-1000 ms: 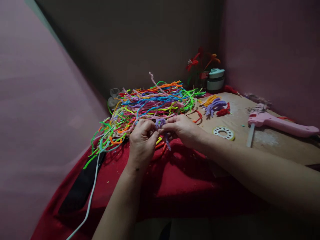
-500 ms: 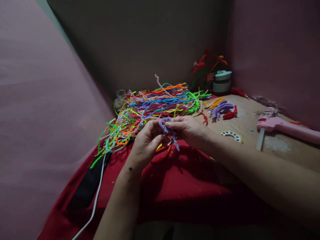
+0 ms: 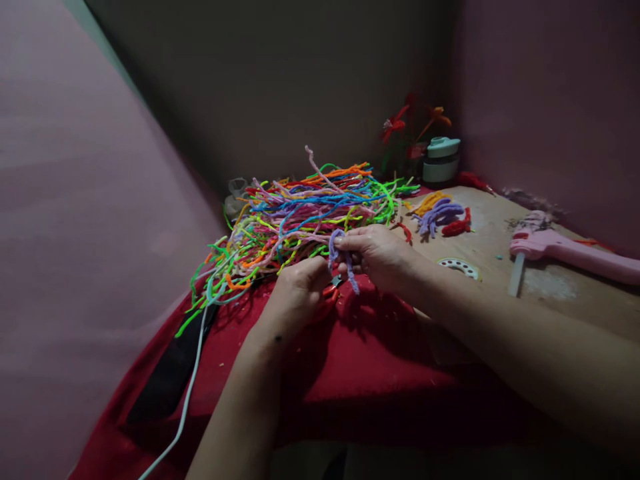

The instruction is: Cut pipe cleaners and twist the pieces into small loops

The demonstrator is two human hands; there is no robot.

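Note:
A short purple pipe cleaner [image 3: 351, 275] is bent into a loop in front of me, with one end hanging down. My right hand [image 3: 373, 248] pinches the loop between thumb and fingertips. On the other side, my left hand [image 3: 303, 283] is closed with curled fingers where the pipe cleaner's near strand meets them; its thumb and grip are partly hidden. Just below the hands, a red-handled cutting tool [image 3: 336, 283] lies on the red cloth [image 3: 370, 360], mostly covered by my left hand.
A big heap of coloured pipe cleaners [image 3: 305, 213] lies behind my hands. Purple bent pieces [image 3: 439, 215], a white ring with holes [image 3: 457, 268] and a pink glue gun [image 3: 575, 253] rest on the brown board [image 3: 490, 213]. A black phone-like slab [image 3: 165, 377] and white cable [image 3: 187, 400] lie left.
My left hand has rolled over, its thumb now turned out of sight. The purple loop has become narrower and more upright between the hands. More of the cutting tool's metal shows.

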